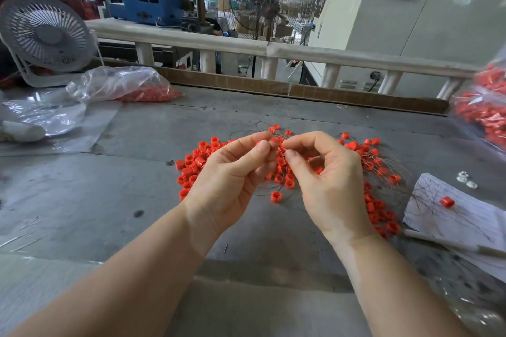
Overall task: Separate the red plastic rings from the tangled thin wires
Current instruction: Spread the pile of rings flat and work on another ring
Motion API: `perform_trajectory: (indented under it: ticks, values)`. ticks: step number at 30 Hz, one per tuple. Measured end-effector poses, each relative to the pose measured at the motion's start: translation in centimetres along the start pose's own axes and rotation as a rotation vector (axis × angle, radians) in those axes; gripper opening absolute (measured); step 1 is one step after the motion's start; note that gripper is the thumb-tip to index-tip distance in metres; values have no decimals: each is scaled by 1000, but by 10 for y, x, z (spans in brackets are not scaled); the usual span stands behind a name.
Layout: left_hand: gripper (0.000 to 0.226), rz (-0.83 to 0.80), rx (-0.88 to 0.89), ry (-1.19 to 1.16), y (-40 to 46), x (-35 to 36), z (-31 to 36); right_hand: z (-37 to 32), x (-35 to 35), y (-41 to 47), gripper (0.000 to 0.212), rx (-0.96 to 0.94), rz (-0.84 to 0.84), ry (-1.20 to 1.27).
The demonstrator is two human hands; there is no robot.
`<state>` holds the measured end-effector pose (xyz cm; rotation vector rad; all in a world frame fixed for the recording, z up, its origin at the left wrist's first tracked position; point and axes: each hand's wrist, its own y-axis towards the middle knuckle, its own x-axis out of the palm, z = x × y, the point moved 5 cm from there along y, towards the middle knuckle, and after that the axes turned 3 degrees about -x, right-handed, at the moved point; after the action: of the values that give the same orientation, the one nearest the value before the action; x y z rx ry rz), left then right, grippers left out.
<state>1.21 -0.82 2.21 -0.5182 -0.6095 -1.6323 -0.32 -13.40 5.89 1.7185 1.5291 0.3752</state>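
Observation:
A spread of several small red plastic rings (191, 167) lies on the grey table (131, 200), mixed with thin tangled wires (388, 167). My left hand (232, 172) and my right hand (328, 172) are raised over the middle of the pile, fingertips nearly meeting. Each pinches thin wires between thumb and forefinger, with a few rings strung on the strands between them. One loose ring (276, 196) lies just below the hands. Part of the pile is hidden behind both hands.
A clear bag of red rings (142, 90) lies at the back left beside a white fan (46, 33). Another bag of rings (484, 112) hangs at the right edge. A paper sheet (465, 221) with wire bits and one ring (446, 202) lies right.

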Motion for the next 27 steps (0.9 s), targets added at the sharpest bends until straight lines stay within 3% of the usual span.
perform_trajectory:
  ticks: [20,22,27]
  values:
    - [13,64,101,250,-3,0,4,4,4,-1,17,18,-49,-16]
    - [12,104,141,333,-4,-1,4,9,5,-2,17,77,-68,-4]
    - [35,171,333,749,-8,4,9,16,5,0,14,151,-81,-34]
